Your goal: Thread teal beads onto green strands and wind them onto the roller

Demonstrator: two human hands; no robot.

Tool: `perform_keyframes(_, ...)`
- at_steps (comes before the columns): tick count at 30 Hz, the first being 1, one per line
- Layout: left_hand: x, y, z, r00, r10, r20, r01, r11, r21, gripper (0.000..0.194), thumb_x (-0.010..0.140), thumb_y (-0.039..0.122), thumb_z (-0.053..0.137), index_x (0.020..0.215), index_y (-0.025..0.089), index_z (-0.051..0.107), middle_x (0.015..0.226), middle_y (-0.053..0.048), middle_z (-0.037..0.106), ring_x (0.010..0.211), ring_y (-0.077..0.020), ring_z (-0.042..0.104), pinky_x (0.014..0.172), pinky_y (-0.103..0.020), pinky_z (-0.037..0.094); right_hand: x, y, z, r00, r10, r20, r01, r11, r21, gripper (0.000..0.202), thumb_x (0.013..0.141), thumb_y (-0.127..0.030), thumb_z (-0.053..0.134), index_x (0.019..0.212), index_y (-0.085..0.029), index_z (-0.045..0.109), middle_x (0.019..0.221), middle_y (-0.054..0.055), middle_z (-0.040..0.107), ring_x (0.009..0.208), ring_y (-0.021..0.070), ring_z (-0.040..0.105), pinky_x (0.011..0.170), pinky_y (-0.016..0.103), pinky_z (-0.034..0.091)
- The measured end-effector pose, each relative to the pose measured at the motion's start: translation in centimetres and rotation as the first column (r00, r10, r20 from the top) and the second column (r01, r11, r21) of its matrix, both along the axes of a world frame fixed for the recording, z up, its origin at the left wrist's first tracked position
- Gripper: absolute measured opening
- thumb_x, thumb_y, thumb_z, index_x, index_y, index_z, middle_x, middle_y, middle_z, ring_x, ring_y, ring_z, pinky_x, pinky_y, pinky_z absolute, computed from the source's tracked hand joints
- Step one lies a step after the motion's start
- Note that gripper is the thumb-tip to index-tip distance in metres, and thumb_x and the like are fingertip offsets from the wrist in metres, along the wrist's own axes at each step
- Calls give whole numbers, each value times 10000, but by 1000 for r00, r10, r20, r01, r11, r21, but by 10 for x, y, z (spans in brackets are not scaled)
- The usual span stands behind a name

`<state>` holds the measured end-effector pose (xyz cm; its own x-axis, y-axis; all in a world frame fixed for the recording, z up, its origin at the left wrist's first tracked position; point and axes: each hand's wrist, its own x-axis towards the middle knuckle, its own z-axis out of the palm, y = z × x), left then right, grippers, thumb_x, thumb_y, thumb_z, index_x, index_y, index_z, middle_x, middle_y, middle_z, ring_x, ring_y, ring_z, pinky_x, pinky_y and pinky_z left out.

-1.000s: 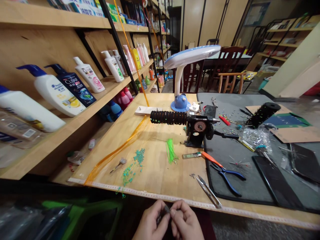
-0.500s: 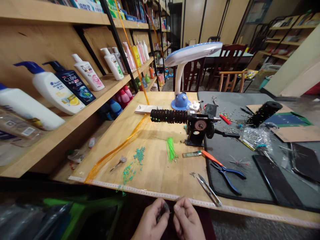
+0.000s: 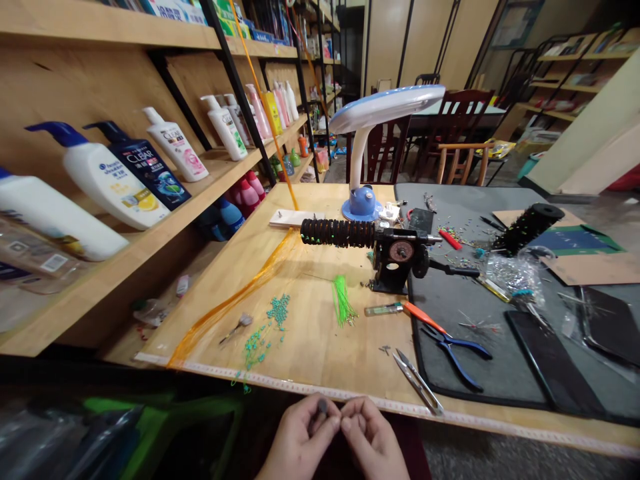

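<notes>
The left hand [image 3: 305, 437] pinches 1 small dark piece [image 3: 323, 405] between its fingers; the right hand's [image 3: 370, 437] fingers are curled narrow beside it, any held item indiscernible.

Bottles [image 3: 115, 180] are lined up on a wood shelf [image 3: 150, 243] at the left. Dark chairs [image 3: 463, 110] are placed behind the table [image 3: 310, 360]. The back is closed by a tan wall [image 3: 385, 47]. Gray floor [image 3: 495, 457] is seen at the bottom right.
</notes>
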<state>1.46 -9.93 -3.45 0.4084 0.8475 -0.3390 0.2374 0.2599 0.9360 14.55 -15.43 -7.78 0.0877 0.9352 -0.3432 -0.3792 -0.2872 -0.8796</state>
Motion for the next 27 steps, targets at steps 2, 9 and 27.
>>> perform_keyframes(2, -4, 3, 3, 999, 23, 33, -23, 1000, 12, 251, 817, 416, 623, 784, 167, 625, 745, -24, 611, 725, -174, 550, 682, -250, 433, 3, -1, 3, 990, 46, 135, -47, 999, 2, 305, 785, -443, 667, 708, -177, 539, 579, -71, 396, 525, 89, 302, 505, 219, 256)
perform_keyframes(9, -8, 10, 4, 972, 193, 131, -158, 959, -237, 338, 713, 479, 732, 814, 173, 632, 747, -27, 654, 691, -151, 554, 550, -208, 371, 1, 0, 8, 940, 119, 321, -138, 990, 36, 98, 726, -189, 503, 642, -201, 455, 576, -60, 388, 536, 109, 334, 524, 237, 270)
perform_keyframes(27, -18, 24, 11, 972, 164, 167, -145, 982, -118, 322, 805, 479, 652, 867, 164, 626, 798, -24, 665, 563, -89, 427, 553, -214, 353, 2, -7, -8, 979, -76, -187, 56, 993, -107, 401, 696, -534, 720, 667, -206, 491, 463, -130, 310, 391, 40, 169, 387, 188, 102)
